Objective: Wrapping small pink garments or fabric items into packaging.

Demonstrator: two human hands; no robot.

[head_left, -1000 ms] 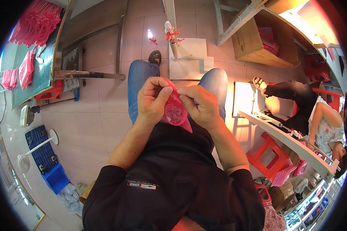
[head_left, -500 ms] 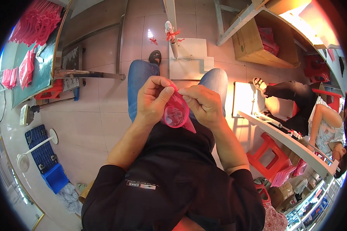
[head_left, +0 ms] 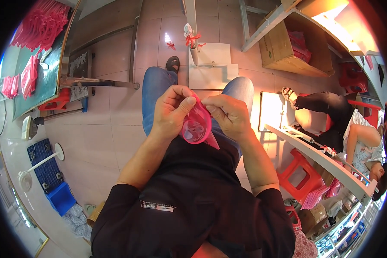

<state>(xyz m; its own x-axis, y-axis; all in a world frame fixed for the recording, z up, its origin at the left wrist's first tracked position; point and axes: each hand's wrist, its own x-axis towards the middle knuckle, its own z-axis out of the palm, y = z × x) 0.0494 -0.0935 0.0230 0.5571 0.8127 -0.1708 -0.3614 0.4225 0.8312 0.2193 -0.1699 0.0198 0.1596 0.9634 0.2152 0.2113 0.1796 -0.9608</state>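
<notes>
At frame centre, over the lap: both hands work a small pink translucent bag (head_left: 196,127). Left hand (head_left: 173,112) grips its left edge, thumb lying across the front face, fingers (head_left: 175,92) curled together and clamped on the plastic. Right hand (head_left: 228,114) pinches the bag's top right edge, fingers closed on it. Bag mouth sits between the two thumbs; its lower corner hangs down to the right, against the black shirt (head_left: 189,198). Something pale shows through the plastic; can't tell what.

Person is seated, blue jeans (head_left: 157,86) running up the frame, one dark shoe (head_left: 172,63) on the tiled floor (head_left: 116,129). Just above the knees: a white stand (head_left: 208,64) with an upright post carrying red ties.

Upper left: a green-topped counter (head_left: 51,64) with heaps of red-pink bags (head_left: 41,28). Lower left: a blue crate (head_left: 47,172) and a white fan (head_left: 34,165) on the floor. Upper right: a cardboard box (head_left: 284,47) under a wooden shelf. Right side: another person (head_left: 344,129) seated at a long white counter (head_left: 314,155), a red stool (head_left: 301,172) near it.
</notes>
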